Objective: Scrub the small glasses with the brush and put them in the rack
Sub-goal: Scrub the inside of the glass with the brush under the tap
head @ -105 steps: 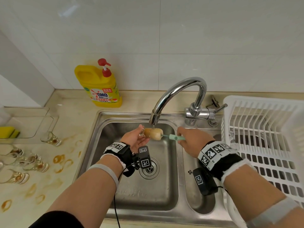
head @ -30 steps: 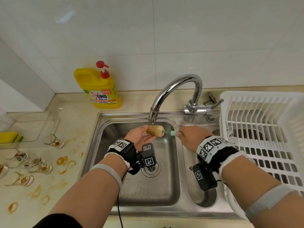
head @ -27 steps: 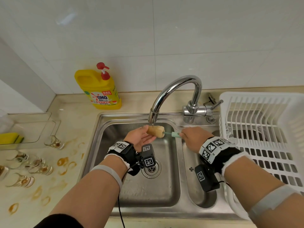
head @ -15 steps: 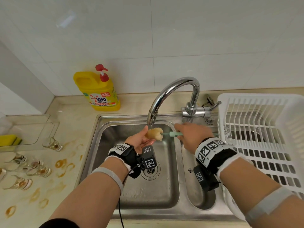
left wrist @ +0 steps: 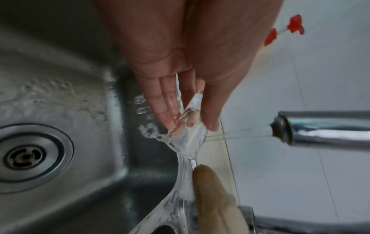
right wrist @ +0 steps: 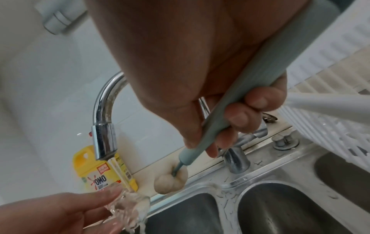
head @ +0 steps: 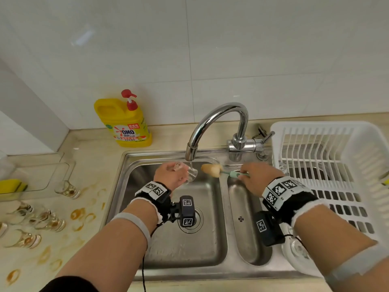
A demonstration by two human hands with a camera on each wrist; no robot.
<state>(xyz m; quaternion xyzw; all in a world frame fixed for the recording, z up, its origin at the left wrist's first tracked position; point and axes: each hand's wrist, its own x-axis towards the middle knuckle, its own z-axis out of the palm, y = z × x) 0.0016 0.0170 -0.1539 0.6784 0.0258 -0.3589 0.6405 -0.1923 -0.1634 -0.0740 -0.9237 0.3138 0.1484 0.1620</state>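
Over the left sink basin my left hand (head: 179,175) pinches a small clear glass (head: 191,176) between thumb and fingers, with its mouth tilted into the thin stream from the faucet (head: 190,153). Water fills the glass (left wrist: 186,139) and spills off it. My right hand (head: 252,175) grips the pale green handle of the brush (head: 233,174) just to the right. Its tan sponge head (head: 211,170) hangs free in the air beside the glass and outside it. The white rack (head: 336,165) stands at the right of the sink.
Several stained small glasses (head: 42,220) lie and stand on the counter at the left, one upright (head: 67,189) nearer the sink (head: 172,249). A yellow soap bottle (head: 124,127) stands behind the sink. A yellow sponge (head: 10,185) lies far left.
The sponge head was at the glass in my left hand. It has been drawn out to the right, and the glass now sits alone under the running water.
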